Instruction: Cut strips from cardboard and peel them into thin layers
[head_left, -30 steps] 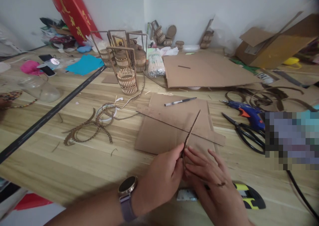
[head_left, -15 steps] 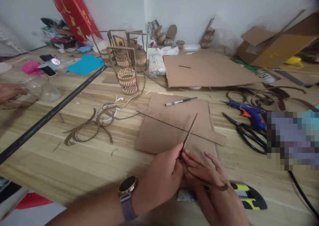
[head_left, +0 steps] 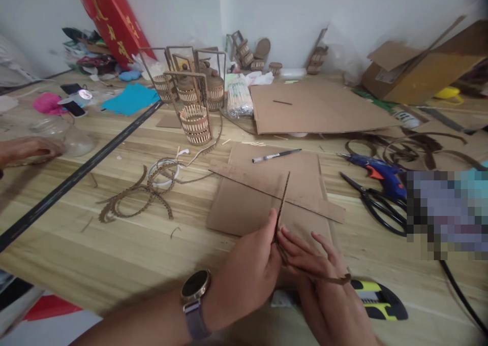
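A thin brown corrugated cardboard strip point(head_left: 283, 201) rises upright between my hands over the cardboard sheet point(head_left: 244, 219). My left hand point(head_left: 247, 262), below a wristwatch, pinches it with the thumb on its left side. From the other side my right hand point(head_left: 320, 264) presses on the strip, most of its fingers together and one raised apart. The strip's other end bends back and curls across my right hand. Just beyond lies a long flat piece of cardboard point(head_left: 312, 203). A pen point(head_left: 276, 156) is on the sheet as well.
Black scissors point(head_left: 373, 203), a blue glue gun point(head_left: 377, 170) and a yellow-black cutter point(head_left: 385, 300) lie to the right. Coiled strips point(head_left: 133, 198) are at left, small slatted baskets point(head_left: 194, 125) further back. Another person's hand point(head_left: 30, 150) is beside a clear jar point(head_left: 74, 140).
The strip's upper end has tilted left, and the strip stands more upright between my hands. At far left the other person's hand has shifted right, toward the jar.
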Demonstrator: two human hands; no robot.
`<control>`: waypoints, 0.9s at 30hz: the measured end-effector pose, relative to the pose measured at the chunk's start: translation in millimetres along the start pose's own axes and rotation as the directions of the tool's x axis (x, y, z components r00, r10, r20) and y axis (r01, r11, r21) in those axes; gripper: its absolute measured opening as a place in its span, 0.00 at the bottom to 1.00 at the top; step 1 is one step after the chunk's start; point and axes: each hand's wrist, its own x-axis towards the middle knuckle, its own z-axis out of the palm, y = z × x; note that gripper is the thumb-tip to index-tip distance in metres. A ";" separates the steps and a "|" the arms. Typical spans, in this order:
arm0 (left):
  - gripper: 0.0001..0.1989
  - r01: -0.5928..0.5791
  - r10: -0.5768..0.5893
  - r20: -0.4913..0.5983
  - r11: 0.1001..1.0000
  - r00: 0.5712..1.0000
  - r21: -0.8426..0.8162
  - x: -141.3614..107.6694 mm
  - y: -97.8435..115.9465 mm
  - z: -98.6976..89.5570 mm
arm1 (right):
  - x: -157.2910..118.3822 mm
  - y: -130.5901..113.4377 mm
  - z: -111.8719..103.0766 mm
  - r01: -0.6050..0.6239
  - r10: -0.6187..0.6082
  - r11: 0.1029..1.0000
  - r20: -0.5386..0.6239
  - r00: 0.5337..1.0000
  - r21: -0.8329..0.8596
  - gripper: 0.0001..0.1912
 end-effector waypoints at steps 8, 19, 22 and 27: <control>0.32 0.034 -0.034 0.012 0.999 0.999 0.006 0.2 1.7 -1.3 | 2.2 1.1 -0.2 0.028 -0.028 0.999 0.000 1.000 -0.038 0.09; 0.31 -0.035 0.034 0.023 0.997 0.999 0.071 -3.2 -0.8 1.5 | -2.3 2.4 1.7 0.000 0.001 0.999 -0.026 1.000 0.036 0.05; 0.32 -0.001 0.000 0.012 0.997 1.000 0.077 -2.2 -0.2 -0.3 | -1.1 1.0 1.9 0.007 -0.006 0.999 -0.027 1.000 0.036 0.06; 0.31 0.018 -0.019 0.015 0.997 1.000 0.077 -0.6 2.8 -3.6 | -1.6 1.1 2.0 -0.025 0.027 0.997 -0.023 0.999 0.068 0.06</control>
